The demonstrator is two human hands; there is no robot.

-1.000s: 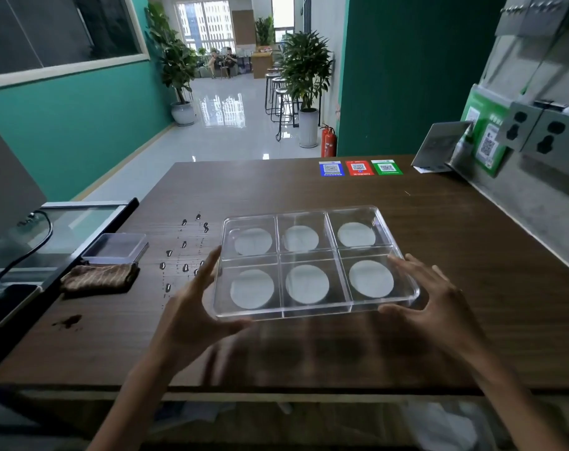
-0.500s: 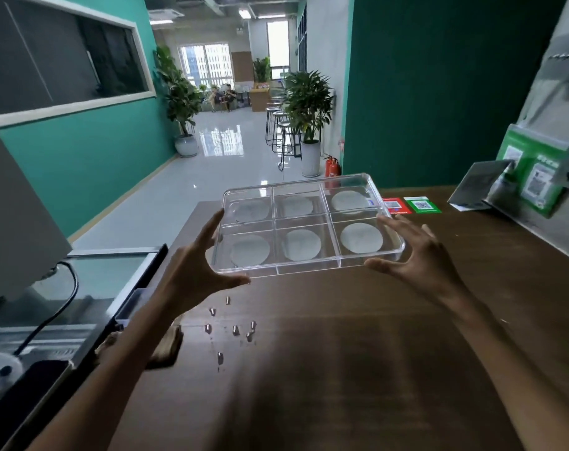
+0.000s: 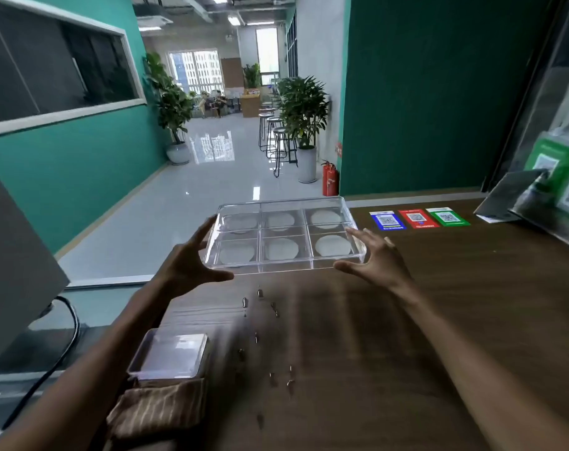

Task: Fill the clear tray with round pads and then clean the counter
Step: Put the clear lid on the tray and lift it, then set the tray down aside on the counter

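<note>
Clear tray (image 3: pixel 284 267): six compartments, one round pad (image 3: pixel 332 245) each.

Six round pads (image 3: pixel 332 245), one clear tray (image 3: pixel 328 263), roughly ten droplets (image 3: pixel 259 292)

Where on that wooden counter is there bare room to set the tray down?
The widest bare stretch of the counter lies right of the water droplets, nearer than the three QR stickers. The left edge is crowded: a small lidded box and a striped cloth, with droplets beside them. The clear tray sits between both hands.
</note>
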